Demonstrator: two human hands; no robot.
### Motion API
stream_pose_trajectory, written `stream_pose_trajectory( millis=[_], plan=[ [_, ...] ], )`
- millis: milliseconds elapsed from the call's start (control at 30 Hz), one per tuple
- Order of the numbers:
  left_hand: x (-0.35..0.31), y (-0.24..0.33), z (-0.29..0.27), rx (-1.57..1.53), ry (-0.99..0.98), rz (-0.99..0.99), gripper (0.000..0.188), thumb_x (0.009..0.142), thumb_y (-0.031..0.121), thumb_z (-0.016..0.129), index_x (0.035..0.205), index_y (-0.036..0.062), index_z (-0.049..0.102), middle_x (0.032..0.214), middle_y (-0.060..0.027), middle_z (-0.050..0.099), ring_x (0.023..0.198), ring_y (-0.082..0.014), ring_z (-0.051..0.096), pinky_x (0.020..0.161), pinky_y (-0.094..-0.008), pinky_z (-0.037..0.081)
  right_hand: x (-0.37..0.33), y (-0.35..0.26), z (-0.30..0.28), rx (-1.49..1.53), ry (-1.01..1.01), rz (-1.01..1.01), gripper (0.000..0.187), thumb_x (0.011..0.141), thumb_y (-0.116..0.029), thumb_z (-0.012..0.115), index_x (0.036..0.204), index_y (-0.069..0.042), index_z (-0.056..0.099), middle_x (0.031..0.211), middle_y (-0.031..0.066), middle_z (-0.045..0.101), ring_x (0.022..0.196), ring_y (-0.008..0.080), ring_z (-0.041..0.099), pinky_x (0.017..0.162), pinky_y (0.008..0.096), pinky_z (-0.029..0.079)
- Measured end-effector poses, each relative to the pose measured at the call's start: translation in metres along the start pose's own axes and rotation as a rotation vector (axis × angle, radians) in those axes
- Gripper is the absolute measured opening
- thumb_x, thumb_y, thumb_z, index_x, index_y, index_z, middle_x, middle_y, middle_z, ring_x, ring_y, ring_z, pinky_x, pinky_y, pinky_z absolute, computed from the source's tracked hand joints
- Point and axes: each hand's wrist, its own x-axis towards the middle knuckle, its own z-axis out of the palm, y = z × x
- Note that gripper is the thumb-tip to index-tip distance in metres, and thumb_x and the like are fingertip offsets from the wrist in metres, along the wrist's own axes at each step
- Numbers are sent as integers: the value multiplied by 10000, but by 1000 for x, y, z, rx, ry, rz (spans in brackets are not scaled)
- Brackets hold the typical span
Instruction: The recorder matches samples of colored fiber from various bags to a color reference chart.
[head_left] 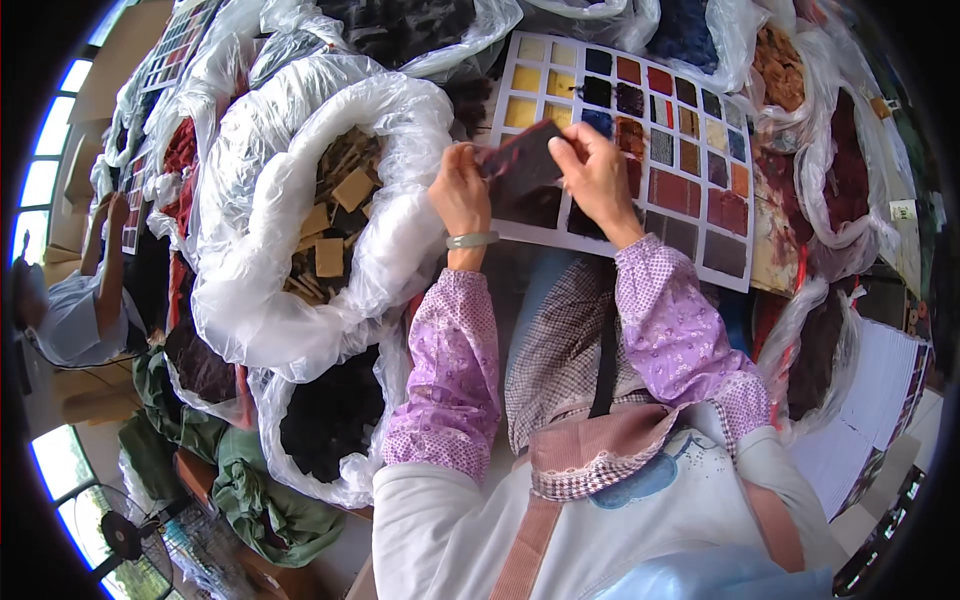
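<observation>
Both hands are raised over a white sample card set with rows of coloured fabric swatches, pale yellow through black, blue, rust and maroon. Between them is a dark maroon fabric swatch, tilted above the card's near left part. My left hand, with a pale bangle at the wrist, pinches the swatch's left edge. On its right side, my right hand grips it between thumb and fingers. The swatch covers part of the card beneath it.
Left of the card, a big clear plastic bag with rolled edges holds small tan pieces. A bag of black pieces sits nearer. More bags of maroon pieces line the right. Another person is at far left, above a fan.
</observation>
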Motion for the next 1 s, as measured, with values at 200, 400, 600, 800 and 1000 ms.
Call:
stream_pose_trajectory(
  millis=[200, 400, 600, 800, 1000],
  plan=[
    [-27, -26, -35, 263, 20, 249, 151, 836, 59, 479, 927, 80, 598, 677, -76, 596, 593, -187, 584, 558, -287, 454, 32, 30, -38, -381, -139, -590, 141, 736, -23, 595, 870, -54, 565, 910, 50, 600, 800, 238, 608, 619, 286, 500],
    [-31, 4, -22, 221, -58, 196, 244, 715, -10, 566, 946, 69, 570, 926, -116, 574, 858, -309, 547, 739, -360, 442, 19, 51, -29, -424, -244, -619, 132, 720, 13, 580, 833, -55, 578, 949, 32, 586, 760, 241, 610, 629, 294, 512],
    [1, 4, 6, 360, -199, 309, 196, 694, 87, 621, 888, 111, 607, 863, -75, 596, 770, -263, 551, 703, -360, 440, 32, 41, -49, -268, -30, -481, 174, 705, 66, 578, 840, -41, 554, 887, 61, 597, 759, 212, 611, 620, 266, 495],
    [23, -1, 32, 650, -393, 314, 143, 656, 160, 637, 781, 96, 609, 722, -80, 594, 723, -273, 529, 669, -365, 462, 31, 43, -57, -226, -23, -365, 170, 698, 49, 604, 835, -42, 561, 895, 56, 599, 790, 212, 606, 632, 265, 493],
    [52, 6, -10, 484, -47, 377, 87, 718, 64, 567, 802, 64, 544, 717, -105, 587, 687, -292, 556, 644, -378, 436, 24, 48, -44, -380, -269, -592, 111, 694, -20, 620, 788, -77, 606, 926, 12, 592, 747, 202, 612, 619, 285, 506]
  ],
)
